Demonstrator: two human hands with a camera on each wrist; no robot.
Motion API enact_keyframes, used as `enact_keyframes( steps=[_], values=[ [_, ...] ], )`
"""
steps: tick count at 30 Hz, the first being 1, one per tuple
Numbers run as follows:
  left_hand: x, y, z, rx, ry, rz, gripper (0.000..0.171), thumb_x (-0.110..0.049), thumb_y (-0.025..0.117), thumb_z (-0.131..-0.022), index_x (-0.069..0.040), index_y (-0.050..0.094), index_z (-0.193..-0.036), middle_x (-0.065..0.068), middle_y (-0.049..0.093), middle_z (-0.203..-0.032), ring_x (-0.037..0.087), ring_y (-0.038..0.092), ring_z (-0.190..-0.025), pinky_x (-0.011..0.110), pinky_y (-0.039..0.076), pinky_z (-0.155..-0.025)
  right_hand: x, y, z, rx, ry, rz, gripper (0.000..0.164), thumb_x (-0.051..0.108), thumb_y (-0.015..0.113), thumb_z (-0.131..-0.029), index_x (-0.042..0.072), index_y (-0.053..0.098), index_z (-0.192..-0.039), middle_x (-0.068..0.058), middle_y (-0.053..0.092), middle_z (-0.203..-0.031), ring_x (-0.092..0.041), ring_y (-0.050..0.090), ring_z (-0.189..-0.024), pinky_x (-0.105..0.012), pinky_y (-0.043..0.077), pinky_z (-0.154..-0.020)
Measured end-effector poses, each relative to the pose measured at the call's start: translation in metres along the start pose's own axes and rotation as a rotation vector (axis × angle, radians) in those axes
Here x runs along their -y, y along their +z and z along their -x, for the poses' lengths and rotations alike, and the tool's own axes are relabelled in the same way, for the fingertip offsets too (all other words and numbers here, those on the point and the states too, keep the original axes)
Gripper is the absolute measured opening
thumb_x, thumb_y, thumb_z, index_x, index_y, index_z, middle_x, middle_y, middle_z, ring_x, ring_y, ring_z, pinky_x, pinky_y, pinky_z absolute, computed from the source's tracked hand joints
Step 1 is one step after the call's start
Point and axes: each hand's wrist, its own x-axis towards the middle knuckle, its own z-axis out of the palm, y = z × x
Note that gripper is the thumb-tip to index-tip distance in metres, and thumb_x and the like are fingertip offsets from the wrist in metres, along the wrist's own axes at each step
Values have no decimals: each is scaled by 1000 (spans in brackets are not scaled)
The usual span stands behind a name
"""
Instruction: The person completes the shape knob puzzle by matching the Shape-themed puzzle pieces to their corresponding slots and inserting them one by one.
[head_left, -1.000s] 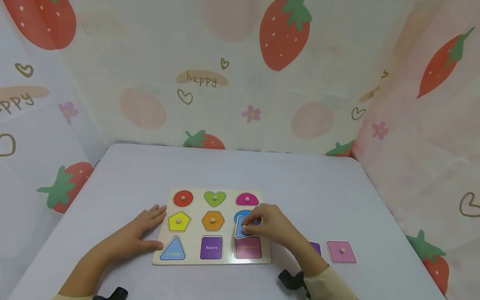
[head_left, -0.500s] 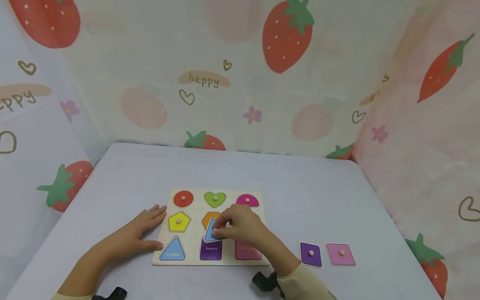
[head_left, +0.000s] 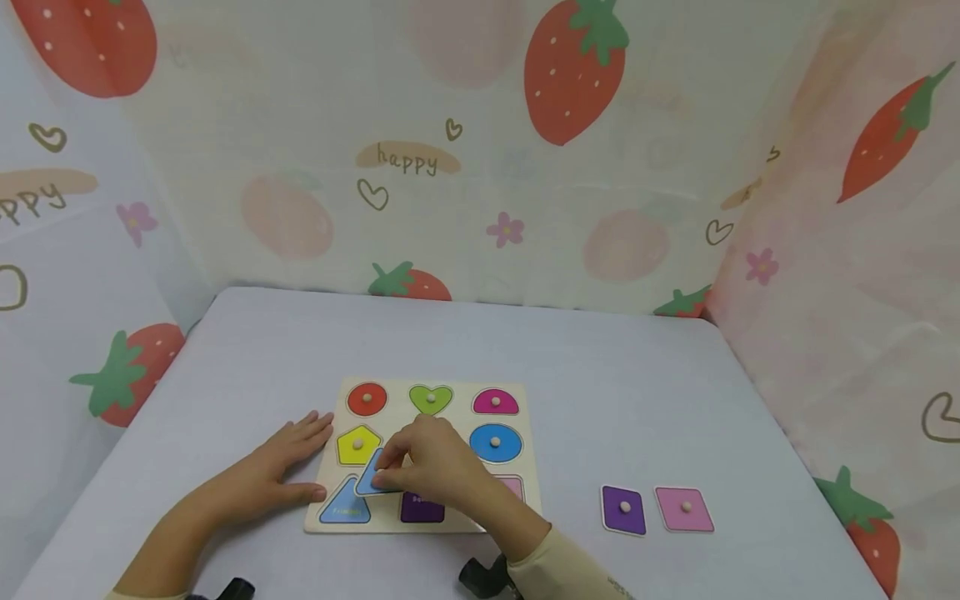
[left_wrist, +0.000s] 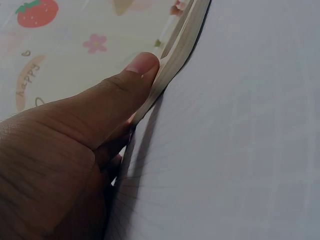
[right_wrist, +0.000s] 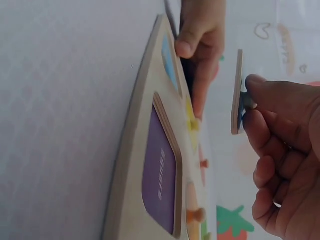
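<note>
The wooden knob puzzle board (head_left: 461, 402) lies flat on the table. My left hand (head_left: 272, 468) rests at its left edge, fingers extended and the thumb (left_wrist: 112, 97) touching the rim. My right hand (head_left: 442, 471) pinches the small knob of a blue triangle piece (head_left: 367, 481) between thumb and fingertips. In the right wrist view this piece (right_wrist: 237, 92) is held up off the board, apart from it. It hovers up and to the right of the triangle recess (head_left: 347, 505). The purple square recess (head_left: 422, 509) has no piece in it; the orange hexagon is hidden behind my right hand.
To the board's right lie a purple square piece (head_left: 615, 522) and a pink piece (head_left: 674, 517). Seated in the board are the red circle (head_left: 360, 407), green heart, magenta half circle, yellow pentagon and blue oval (head_left: 483, 450). Strawberry-print cloth walls (head_left: 555, 267) surround the table.
My right hand has carried the blue triangle piece leftward, from over the blue oval to beside the triangle recess. The left hand has stayed at the board's edge.
</note>
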Motion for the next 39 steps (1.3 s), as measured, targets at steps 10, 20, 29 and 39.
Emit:
enact_keyframes(
  steps=[10, 20, 29, 39],
  values=[
    [6, -1, 1, -6, 34, -4, 99, -65, 74, -81, -19, 37, -160, 2, 27, -169, 34, 14, -159, 32, 0, -129, 11, 22, -8, -23, 44, 62, 15, 41, 86, -82, 33, 75, -76, 22, 57, -62, -1, 48, -79, -18, 43, -67],
    [2, -4, 2, -5, 67, -4, 98, -63, 74, -83, -14, 37, -160, 8, 29, -169, 38, 16, -157, 3, -8, -114, 13, 41, -9, 39, 91, -12, 16, 39, 86, -83, 31, 74, -77, 17, 59, -62, 1, 51, -75, -18, 44, -62],
    [4, -3, 0, 7, 57, -1, 98, -64, 73, -83, -16, 36, -161, 6, 27, -170, 36, 13, -158, 12, -7, -121, 14, 54, -12, 65, 83, -3, 11, 38, 86, -84, 31, 78, -81, 21, 59, -61, 3, 52, -73, -16, 45, -62],
    [3, -3, 0, 7, 42, 4, 98, -62, 75, -82, -16, 37, -160, 6, 27, -169, 36, 13, -158, 22, -4, -127, 17, 61, -14, 18, 58, 69, 9, 39, 86, -84, 32, 81, -82, 25, 55, -58, 5, 50, -71, -14, 42, -62]
  ],
)
